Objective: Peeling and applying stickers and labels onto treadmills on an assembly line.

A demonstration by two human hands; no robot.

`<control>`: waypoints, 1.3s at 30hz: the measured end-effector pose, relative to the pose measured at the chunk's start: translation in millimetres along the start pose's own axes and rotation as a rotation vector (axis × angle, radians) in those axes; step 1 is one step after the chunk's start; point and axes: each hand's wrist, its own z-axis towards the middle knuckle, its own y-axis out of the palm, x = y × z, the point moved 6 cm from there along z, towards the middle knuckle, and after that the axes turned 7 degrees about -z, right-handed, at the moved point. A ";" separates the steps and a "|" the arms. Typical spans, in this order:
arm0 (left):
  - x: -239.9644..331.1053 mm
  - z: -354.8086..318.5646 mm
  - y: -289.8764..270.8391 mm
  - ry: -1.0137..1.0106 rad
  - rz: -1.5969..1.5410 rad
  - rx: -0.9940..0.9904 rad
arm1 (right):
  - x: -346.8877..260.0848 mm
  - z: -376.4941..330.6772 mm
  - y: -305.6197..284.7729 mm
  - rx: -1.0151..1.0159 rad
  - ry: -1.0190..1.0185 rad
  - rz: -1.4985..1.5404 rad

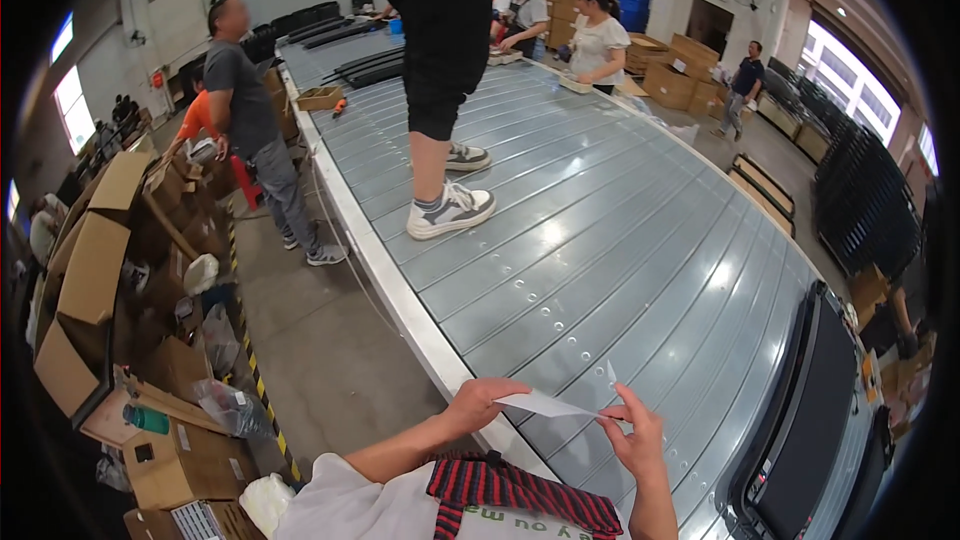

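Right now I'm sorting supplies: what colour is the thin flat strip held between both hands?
White; the thin flat strip shows best in the head view.

slatted panel (620, 240): glossy ribbed metal | strip (545, 404): thin matt white paper | boxes (95, 260): matt cardboard

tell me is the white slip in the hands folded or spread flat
Spread flat: the white slip stretches as one thin sheet between the left hand and the right hand, no crease visible.

Left hand (478, 402) and right hand (637, 437) hold a paper slip (545, 404) between them over the ribbed metal platform's (620, 240) near edge | a person's sneakers (452, 210) on the platform behind | stacked cardboard boxes (95, 260) on the left.
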 end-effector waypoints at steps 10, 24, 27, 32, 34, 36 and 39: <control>-54.0 -24.2 -105.8 -0.061 -0.175 0.038 | -16.9 54.5 86.0 0.121 0.323 0.539; -129.0 -45.1 -214.6 -0.150 -0.180 0.125 | -66.0 136.5 194.5 0.043 0.410 0.589; -136.8 -45.5 -209.4 -0.167 -0.244 0.140 | -66.5 149.7 193.6 0.037 0.383 0.519; -115.7 -35.7 -211.4 -0.120 -0.150 0.152 | -60.9 153.7 184.9 0.057 0.377 0.527; -114.1 -32.4 -208.3 -0.111 -0.132 0.130 | -56.3 150.2 183.1 0.052 0.361 0.558; -111.7 -30.0 -201.7 -0.098 -0.110 0.112 | -50.9 144.2 178.5 0.038 0.365 0.541; -104.6 -26.8 -189.1 -0.064 -0.086 0.105 | -35.7 132.6 171.8 0.058 0.388 0.526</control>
